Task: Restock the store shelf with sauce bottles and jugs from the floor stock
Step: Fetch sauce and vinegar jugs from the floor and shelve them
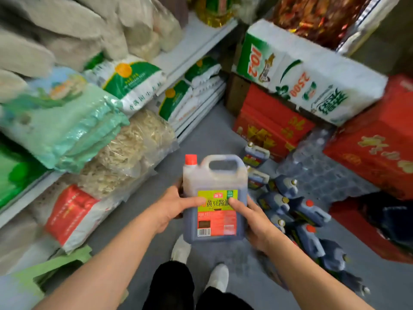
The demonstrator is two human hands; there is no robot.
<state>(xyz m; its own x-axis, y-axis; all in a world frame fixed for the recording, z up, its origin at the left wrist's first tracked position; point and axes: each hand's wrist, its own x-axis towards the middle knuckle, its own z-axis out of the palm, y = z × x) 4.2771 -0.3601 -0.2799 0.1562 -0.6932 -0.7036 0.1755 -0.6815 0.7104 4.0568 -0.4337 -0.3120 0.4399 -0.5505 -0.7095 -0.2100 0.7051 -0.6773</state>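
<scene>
**Head view: a jug held in both hands**

The left hand (176, 203) and right hand (252, 220) grip a dark sauce jug (214, 198) by its sides — thumbs pressed on the label, red cap (191, 159) up, above the grey floor (207, 135). Just right of it, more jugs (297, 211) lie clustered on the floor. Beyond them stand red cartons (270, 124). At left, shelves (196, 48) carry bagged noodles (134, 144) and sacks.
</scene>
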